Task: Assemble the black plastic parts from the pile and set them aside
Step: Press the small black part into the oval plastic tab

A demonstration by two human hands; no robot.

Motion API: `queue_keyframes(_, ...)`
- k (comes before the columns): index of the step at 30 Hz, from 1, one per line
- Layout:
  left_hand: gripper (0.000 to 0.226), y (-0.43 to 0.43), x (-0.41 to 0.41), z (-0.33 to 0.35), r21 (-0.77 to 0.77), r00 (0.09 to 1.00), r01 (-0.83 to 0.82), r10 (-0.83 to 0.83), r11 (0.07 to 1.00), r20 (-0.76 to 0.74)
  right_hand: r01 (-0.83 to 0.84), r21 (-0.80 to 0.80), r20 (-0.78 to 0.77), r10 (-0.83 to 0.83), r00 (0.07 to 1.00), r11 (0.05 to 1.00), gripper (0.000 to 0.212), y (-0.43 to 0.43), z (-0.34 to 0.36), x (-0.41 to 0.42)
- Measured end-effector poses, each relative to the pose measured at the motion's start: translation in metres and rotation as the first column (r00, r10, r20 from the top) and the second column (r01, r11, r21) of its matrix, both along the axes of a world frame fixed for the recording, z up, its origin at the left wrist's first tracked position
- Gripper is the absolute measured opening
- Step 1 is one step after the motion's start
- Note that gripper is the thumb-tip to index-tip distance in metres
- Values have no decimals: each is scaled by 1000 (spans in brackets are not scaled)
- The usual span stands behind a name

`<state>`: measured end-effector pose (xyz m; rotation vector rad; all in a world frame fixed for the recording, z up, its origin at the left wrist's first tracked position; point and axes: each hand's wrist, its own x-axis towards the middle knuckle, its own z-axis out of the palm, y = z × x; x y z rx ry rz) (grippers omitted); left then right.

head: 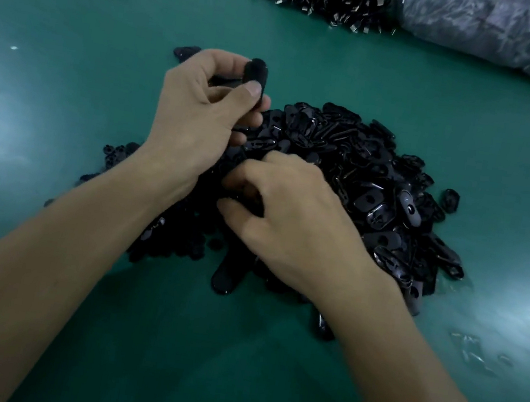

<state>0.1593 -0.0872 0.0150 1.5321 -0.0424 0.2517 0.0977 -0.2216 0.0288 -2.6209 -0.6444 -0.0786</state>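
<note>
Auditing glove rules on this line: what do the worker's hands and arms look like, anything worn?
Nothing worn. The left hand and right hand are bare, without gloves, rings or finger cots. The left forearm and right forearm are bare too: no sleeves, watch or wristband in view. The left thumbnail is short and unpainted.

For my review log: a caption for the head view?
Left hand holds a black part above the pile; right hand reaches into it, on a green table.

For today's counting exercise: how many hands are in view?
2: the left hand pinches a black part by the pile's far-left edge; the right hand, nearer the camera, curls into the pile.
</note>
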Motion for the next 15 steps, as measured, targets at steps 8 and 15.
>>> queue_keyframes(8,16,1,2,-1,-3,997,-80,80,997,-11,0,-169,6,1,1000,986,23,18,-1,4)
queue_keyframes(15,14,-2,0,0,-26,996,-92,92,995,0,-2,-186,45,11,999,983,15,25,2,0)
